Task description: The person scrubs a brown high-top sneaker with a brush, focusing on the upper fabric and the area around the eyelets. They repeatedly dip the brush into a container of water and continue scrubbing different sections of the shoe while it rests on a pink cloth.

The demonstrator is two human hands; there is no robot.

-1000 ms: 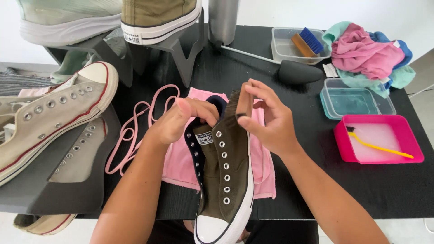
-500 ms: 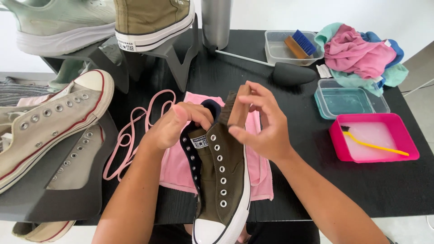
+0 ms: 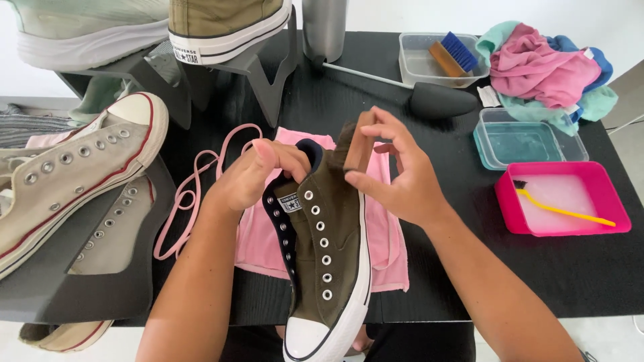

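One olive-green canvas high-top sneaker lies lengthwise on a pink cloth spread over the black table, its white rubber toe cap pointing toward the person and jutting past the table's near edge. The sneaker is unlaced: two rows of white-rimmed eyelets stand bare, the tongue is pulled up, and a dark navy lining shows inside the collar. A white sole band with a thin dark stripe runs along its side. The left hand is curled shut around the sneaker's collar on the left side, thumb lying over the top, fingers tucked in at the opening. The right hand pinches a small brown wooden-backed brush between thumb and fingertips, holding it upright against the sneaker's heel end, with the remaining fingers spread loosely. Left of the sneaker, a loose pink shoelace loops across the table, and beyond it lies a cream sneaker with a red stripe. Right of the sneaker sits a pink tray of cloudy water holding a yellow toothbrush, with a clear tub just behind it.
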